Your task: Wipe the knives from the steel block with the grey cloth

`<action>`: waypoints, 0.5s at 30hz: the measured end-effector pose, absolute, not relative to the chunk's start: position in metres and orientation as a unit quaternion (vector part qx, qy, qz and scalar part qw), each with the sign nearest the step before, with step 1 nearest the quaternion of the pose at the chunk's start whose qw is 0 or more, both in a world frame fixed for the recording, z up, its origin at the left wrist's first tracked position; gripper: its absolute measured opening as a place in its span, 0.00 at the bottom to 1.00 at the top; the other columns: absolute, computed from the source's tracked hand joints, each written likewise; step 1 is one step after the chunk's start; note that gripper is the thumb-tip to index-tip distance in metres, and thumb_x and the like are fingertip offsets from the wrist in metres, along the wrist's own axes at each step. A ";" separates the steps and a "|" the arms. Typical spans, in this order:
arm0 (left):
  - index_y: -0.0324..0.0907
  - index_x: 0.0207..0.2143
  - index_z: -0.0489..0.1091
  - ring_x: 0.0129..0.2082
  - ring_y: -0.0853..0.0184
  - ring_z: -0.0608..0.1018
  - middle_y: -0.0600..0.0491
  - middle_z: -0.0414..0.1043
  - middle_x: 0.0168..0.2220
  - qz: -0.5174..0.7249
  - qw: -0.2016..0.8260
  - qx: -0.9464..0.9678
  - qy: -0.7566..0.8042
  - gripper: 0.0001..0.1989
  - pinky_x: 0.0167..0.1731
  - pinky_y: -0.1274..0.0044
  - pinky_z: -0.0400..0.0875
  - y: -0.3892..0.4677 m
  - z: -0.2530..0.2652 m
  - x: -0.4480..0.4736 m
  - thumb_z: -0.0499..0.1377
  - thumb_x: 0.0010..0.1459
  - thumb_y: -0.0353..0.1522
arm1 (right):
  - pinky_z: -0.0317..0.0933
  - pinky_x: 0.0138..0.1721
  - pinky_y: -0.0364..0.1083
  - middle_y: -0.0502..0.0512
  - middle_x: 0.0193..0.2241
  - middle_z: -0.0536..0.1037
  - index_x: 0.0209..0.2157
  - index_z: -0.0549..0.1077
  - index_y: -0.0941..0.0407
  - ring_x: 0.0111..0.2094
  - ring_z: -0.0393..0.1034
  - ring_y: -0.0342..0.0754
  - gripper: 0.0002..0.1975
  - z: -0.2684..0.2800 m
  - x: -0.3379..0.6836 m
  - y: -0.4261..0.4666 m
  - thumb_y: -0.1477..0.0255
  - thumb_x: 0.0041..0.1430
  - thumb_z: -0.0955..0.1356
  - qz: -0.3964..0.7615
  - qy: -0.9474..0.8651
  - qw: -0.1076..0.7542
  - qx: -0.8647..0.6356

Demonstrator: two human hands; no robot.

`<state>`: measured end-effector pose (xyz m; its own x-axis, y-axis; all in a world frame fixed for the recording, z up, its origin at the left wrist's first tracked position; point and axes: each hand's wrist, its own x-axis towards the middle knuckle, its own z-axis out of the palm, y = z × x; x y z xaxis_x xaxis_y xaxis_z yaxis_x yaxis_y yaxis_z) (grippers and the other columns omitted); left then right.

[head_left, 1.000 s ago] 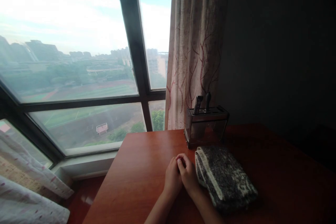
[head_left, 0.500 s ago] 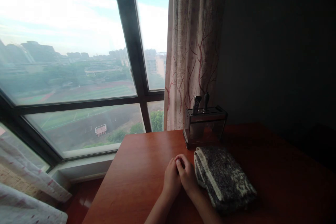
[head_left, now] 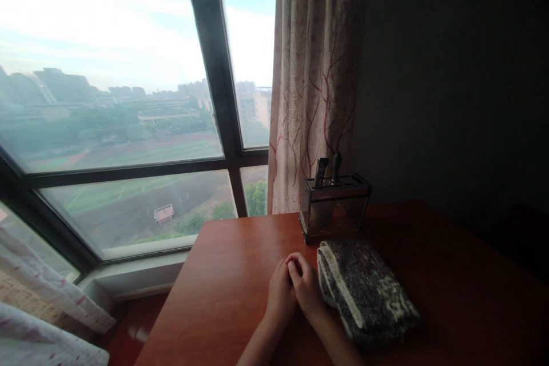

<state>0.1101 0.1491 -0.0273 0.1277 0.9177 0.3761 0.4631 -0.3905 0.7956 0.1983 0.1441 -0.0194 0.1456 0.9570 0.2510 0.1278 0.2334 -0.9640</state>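
Observation:
My left hand (head_left: 281, 290) and my right hand (head_left: 305, 281) rest together on the reddish-brown wooden table (head_left: 223, 274). Their fingers are curled inward and meet at the tips, with the thumbs close together. Nothing shows in either hand. Just right of my right hand lies a folded dark grey and white patterned cloth (head_left: 369, 291) with a pale edge, apparently a towel. Behind the cloth stands a knife block (head_left: 334, 209) with clear sides and a dark frame. Two dark handles stick up from its top.
A large dark-framed window (head_left: 128, 177) fills the left side, with a sports field outside. A patterned curtain (head_left: 313, 80) hangs behind the knife block. Another light curtain (head_left: 47, 331) hangs at the lower left. The right side lies in deep shadow.

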 end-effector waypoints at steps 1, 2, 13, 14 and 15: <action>0.39 0.43 0.72 0.41 0.60 0.77 0.44 0.76 0.41 0.443 0.257 0.705 0.490 0.14 0.43 0.69 0.70 0.149 -0.027 0.110 0.52 0.56 0.28 | 0.65 0.37 0.46 0.54 0.31 0.78 0.33 0.71 0.55 0.34 0.73 0.52 0.09 -0.019 0.198 0.144 0.66 0.60 0.62 0.364 -0.541 0.570 -0.500; 0.40 0.43 0.72 0.41 0.60 0.77 0.44 0.76 0.41 0.442 0.257 0.705 0.491 0.14 0.43 0.69 0.70 0.149 -0.027 0.110 0.52 0.56 0.28 | 0.65 0.37 0.46 0.55 0.30 0.78 0.33 0.72 0.55 0.34 0.73 0.52 0.10 -0.018 0.198 0.143 0.66 0.59 0.62 0.361 -0.540 0.573 -0.500; 0.40 0.44 0.72 0.41 0.60 0.77 0.45 0.77 0.42 0.449 0.272 0.690 0.499 0.15 0.43 0.69 0.71 0.149 -0.028 0.112 0.53 0.54 0.27 | 0.66 0.37 0.47 0.55 0.30 0.78 0.33 0.72 0.55 0.34 0.73 0.52 0.09 -0.019 0.198 0.143 0.66 0.59 0.63 0.363 -0.536 0.572 -0.504; 0.39 0.44 0.72 0.41 0.60 0.77 0.45 0.77 0.42 0.451 0.274 0.688 0.498 0.15 0.42 0.70 0.71 0.150 -0.029 0.112 0.53 0.54 0.27 | 0.66 0.37 0.47 0.55 0.30 0.78 0.33 0.72 0.55 0.34 0.73 0.52 0.09 -0.020 0.198 0.144 0.65 0.58 0.63 0.369 -0.535 0.572 -0.500; 0.39 0.44 0.72 0.40 0.60 0.78 0.45 0.77 0.42 0.453 0.276 0.687 0.497 0.15 0.42 0.70 0.71 0.150 -0.029 0.112 0.54 0.54 0.27 | 0.66 0.37 0.47 0.55 0.30 0.78 0.33 0.72 0.55 0.34 0.73 0.53 0.10 -0.021 0.199 0.145 0.65 0.58 0.63 0.374 -0.532 0.574 -0.498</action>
<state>0.1121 0.1495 -0.0289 0.0953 0.9330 0.3471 0.4324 -0.3529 0.8298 0.1985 0.1449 -0.0205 0.1533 0.9589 0.2387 0.1008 0.2252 -0.9691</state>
